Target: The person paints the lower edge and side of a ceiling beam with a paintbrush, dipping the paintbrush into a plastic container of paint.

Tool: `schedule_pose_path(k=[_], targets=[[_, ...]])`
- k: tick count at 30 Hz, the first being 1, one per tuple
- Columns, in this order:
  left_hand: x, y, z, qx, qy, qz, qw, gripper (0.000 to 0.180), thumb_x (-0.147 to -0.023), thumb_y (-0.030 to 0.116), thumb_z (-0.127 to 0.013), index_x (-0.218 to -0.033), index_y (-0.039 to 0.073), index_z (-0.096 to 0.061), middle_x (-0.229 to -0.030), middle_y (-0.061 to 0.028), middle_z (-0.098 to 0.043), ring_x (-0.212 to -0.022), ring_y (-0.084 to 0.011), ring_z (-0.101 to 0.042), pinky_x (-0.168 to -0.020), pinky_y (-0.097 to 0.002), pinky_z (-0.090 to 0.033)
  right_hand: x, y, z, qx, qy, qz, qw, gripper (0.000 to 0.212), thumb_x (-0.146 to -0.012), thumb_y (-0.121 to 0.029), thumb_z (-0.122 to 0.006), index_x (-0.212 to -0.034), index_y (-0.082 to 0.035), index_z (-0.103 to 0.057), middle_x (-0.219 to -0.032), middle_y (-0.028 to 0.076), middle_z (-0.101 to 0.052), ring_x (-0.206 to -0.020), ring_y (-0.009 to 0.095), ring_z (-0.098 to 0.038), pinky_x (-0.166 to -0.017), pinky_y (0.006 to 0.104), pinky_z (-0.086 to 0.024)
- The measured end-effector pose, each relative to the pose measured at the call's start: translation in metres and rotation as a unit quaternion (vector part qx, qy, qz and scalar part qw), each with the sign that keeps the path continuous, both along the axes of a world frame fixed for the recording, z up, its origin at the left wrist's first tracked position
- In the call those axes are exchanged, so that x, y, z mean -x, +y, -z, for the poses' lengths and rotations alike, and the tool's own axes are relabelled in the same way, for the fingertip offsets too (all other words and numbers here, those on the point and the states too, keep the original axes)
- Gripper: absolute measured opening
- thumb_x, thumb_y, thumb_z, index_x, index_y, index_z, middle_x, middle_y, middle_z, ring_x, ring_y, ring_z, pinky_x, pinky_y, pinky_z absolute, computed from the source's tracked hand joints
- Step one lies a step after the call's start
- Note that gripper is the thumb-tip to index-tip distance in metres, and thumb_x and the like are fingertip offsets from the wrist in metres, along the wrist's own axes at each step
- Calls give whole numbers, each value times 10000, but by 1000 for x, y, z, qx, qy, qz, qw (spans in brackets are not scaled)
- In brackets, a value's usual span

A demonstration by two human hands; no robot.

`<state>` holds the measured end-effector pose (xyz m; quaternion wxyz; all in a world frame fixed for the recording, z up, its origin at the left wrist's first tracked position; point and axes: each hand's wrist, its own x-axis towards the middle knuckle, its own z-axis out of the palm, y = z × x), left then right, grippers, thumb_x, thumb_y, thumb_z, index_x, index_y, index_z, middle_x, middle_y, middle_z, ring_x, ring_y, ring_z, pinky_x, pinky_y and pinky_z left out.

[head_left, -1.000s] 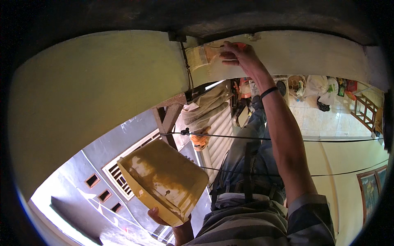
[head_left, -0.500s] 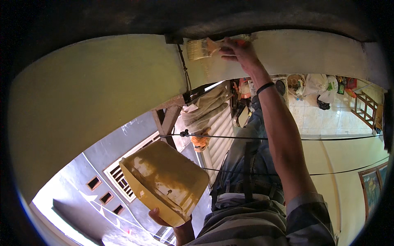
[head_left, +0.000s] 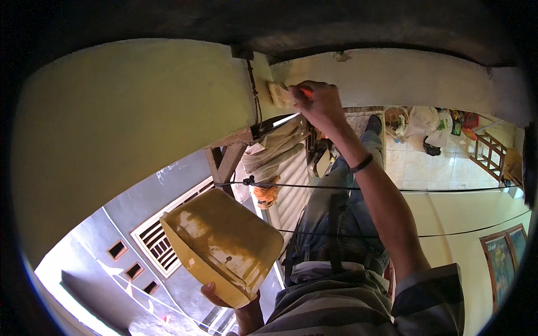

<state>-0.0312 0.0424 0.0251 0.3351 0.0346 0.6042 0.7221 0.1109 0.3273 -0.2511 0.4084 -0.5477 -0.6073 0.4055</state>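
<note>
My right hand (head_left: pixel 319 103) is closed round the orange-red handle of a wide paintbrush (head_left: pixel 280 95). The pale bristles touch the beam (head_left: pixel 403 73) near the inner corner, just right of a dark hanging cable (head_left: pixel 253 89). At the lower left my left hand (head_left: pixel 216 294) grips the lower edge of a yellow paint tray (head_left: pixel 224 241). It is a rectangular container, tilted, with yellow-brown and whitish paint smeared across its inside. Part of my left hand is hidden behind the tray.
Two thin black cables (head_left: pixel 314 186) cross in front of my body. Below hang draped grey cloth (head_left: pixel 274 151) and an orange coil of cord (head_left: pixel 265 196). A wooden frame (head_left: pixel 488 157) and several bags (head_left: pixel 424 119) stand on the tiled floor at right. A dark ceiling (head_left: pixel 269 22) lies overhead.
My right hand and the paintbrush have moved lower on the beam, from near its upper edge toward its lower edge. The tray has barely shifted.
</note>
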Motion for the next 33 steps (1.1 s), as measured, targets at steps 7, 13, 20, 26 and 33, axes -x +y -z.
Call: schedule_pose_path(k=[7,13,20,26,33], targets=[[11,-6,4,-43,-23,166,985,772,-846,519,-426,-1465,68,-331,-1410,-206,-433,-1227,-371,-493,-1011,-553,-418,4,21,5,-69,-22,79,994,219,-944,-245,-622,-912,-40,-691,-749,167,-690,-645,322,-692,-573,358,-544],[9,-2,-1,-85,-71,29,993,729,-775,326,-534,-1404,-12,-390,-1287,-261,-541,-1092,-423,-604,-902,-565,-519,18,-61,-29,33,-52,-21,998,213,-915,-238,-630,-862,-33,-660,-723,174,-656,-664,382,-656,-584,442,-537],[3,10,-10,-30,-49,26,998,700,-779,356,-549,-1380,18,-427,-1249,-204,-578,-1075,-358,-621,-883,-484,-532,-38,-64,-90,140,102,133,976,323,-959,-297,-617,-811,-16,-677,-677,100,-706,-617,210,-717,-549,329,-539],[12,7,-13,-25,-44,52,997,694,-773,367,-551,-1367,27,-439,-1220,-181,-586,-1075,-336,-621,-872,-462,-531,-25,-22,-140,42,93,128,986,282,-949,-252,-631,-813,-11,-687,-634,99,-691,-595,198,-715,-537,292,-541],[7,7,-19,-22,-56,39,997,695,-763,358,-556,-1361,23,-438,-1223,-187,-580,-1060,-332,-623,-859,-459,-534,11,29,-135,-115,-10,133,984,266,-913,-236,-636,-760,-24,-680,-645,138,-676,-593,283,-689,-559,367,-543]])
